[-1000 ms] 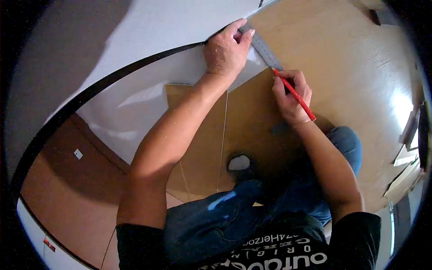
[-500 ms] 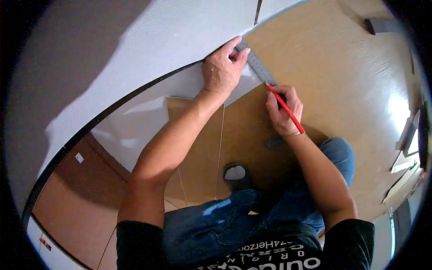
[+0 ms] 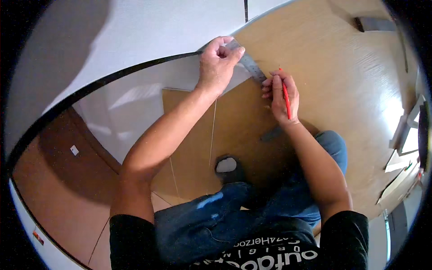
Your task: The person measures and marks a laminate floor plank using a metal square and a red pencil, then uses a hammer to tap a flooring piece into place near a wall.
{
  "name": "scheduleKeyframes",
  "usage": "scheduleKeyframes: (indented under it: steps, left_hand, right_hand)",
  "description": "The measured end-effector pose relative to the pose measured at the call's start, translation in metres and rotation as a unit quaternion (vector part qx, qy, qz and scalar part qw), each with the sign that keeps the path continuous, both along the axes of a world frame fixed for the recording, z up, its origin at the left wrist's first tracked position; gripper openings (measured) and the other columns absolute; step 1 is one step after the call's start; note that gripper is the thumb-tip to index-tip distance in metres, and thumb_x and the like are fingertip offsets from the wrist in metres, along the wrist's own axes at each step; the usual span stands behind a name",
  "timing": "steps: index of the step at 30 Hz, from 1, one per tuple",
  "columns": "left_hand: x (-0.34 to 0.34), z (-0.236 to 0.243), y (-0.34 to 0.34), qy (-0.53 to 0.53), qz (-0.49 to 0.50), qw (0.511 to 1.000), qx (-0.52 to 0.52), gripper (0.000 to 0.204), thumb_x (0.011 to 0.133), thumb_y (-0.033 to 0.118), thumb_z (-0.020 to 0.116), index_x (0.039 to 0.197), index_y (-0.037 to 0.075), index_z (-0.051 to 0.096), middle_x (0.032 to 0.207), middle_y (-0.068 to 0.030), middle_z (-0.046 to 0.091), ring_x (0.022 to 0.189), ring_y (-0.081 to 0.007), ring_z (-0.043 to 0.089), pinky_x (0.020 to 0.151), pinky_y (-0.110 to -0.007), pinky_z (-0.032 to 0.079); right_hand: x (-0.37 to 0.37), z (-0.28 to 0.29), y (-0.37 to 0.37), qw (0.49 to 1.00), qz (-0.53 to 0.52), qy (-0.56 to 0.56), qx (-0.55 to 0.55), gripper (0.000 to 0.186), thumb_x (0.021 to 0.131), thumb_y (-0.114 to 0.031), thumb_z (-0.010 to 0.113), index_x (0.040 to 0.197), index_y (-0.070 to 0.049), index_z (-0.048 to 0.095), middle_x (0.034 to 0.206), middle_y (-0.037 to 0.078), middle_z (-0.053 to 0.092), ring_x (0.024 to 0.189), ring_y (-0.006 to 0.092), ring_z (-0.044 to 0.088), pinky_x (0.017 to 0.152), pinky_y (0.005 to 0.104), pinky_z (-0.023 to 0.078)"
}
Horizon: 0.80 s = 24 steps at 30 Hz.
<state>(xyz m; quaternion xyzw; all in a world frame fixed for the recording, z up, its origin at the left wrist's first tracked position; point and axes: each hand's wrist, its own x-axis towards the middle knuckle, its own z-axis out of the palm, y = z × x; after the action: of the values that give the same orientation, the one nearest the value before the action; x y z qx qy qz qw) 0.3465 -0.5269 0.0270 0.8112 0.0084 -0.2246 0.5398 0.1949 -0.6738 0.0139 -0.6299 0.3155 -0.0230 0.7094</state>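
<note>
A grey metal ruler (image 3: 253,68) slants from the base of the white wall (image 3: 162,27) out over the brown, wood-look floor surface (image 3: 333,76). My left hand (image 3: 216,67) pinches its wall end between thumb and fingers. By the ruler's other end is my right hand (image 3: 284,96), its fingers curled round a red pencil (image 3: 286,101). The pencil stands steeply, tip pointing toward the wall, clear of the ruler's edge. Whether the right fingertips touch the ruler, I cannot tell. Between the wall and the brown edge lies a whitish strip (image 3: 139,105), partly behind my left forearm.
A dark grey block (image 3: 377,24) lies at the far right. Near my right wrist is a short dark strip (image 3: 272,133). My foot in a dark shoe (image 3: 229,168) rests below. Reddish-brown panels (image 3: 67,166) are at left; papers and boards (image 3: 400,159) at right.
The pencil tip has come off the ruler's end, and the pencil has turned more upright in my right hand. My left hand keeps the ruler's wall end. The whole view has shifted slightly.
</note>
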Motion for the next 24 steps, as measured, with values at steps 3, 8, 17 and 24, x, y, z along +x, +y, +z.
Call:
scheduleKeyframes:
  steps: [3, 8, 17, 24]
  left_hand:
    - [-0.009, 0.017, 0.006, 0.068, 0.05, 0.994, -0.068, 0.033, 0.095, 0.015, 0.082, 0.121, 0.005, 0.064, 0.087, 0.0047, 0.054, 0.085, -0.008, 0.056, 0.077, -0.024, 0.05]
    - [-0.021, 0.051, 0.007, 0.183, 0.079, 0.969, -0.147, 0.014, 0.101, 0.016, 0.074, 0.111, 0.013, 0.064, 0.104, 0.0026, 0.061, 0.096, -0.0117, 0.06, 0.088, -0.032, 0.053]
    - [-0.102, 0.199, 0.028, 0.12, 0.041, 0.971, -0.203, 0.02, 0.108, 0.023, 0.064, 0.125, 0.012, 0.068, 0.112, 0.0008, 0.068, 0.103, -0.0105, 0.062, 0.09, -0.033, 0.053]
    - [-0.181, 0.326, 0.055, 0.015, -0.069, 0.996, -0.053, 0.029, 0.11, 0.026, 0.06, 0.129, 0.007, 0.072, 0.109, -0.0031, 0.074, 0.099, -0.0097, 0.068, 0.083, -0.027, 0.057]
  right_hand:
    - [0.002, 0.019, -0.003, 0.999, -0.002, 0.023, 0.026, 0.019, 0.109, -0.019, 0.059, 0.118, -0.005, 0.067, 0.091, 0.007, 0.07, 0.076, 0.0113, 0.065, 0.065, 0.03, 0.056]
    - [-0.006, 0.026, -0.022, 0.978, 0.05, -0.069, -0.193, 0.019, 0.105, -0.021, 0.065, 0.118, -0.007, 0.07, 0.096, 0.016, 0.07, 0.085, 0.0255, 0.068, 0.079, 0.0387, 0.055]
    - [-0.071, 0.134, -0.031, 0.944, 0.309, -0.095, 0.07, 0.029, 0.109, -0.024, 0.061, 0.126, -0.001, 0.068, 0.097, 0.007, 0.072, 0.088, 0.0152, 0.067, 0.08, 0.0313, 0.055]
    - [-0.143, 0.241, 0.022, 0.937, 0.253, -0.067, 0.23, 0.021, 0.108, -0.024, 0.065, 0.109, -0.004, 0.069, 0.082, 0.006, 0.073, 0.067, 0.0131, 0.068, 0.061, 0.028, 0.055]
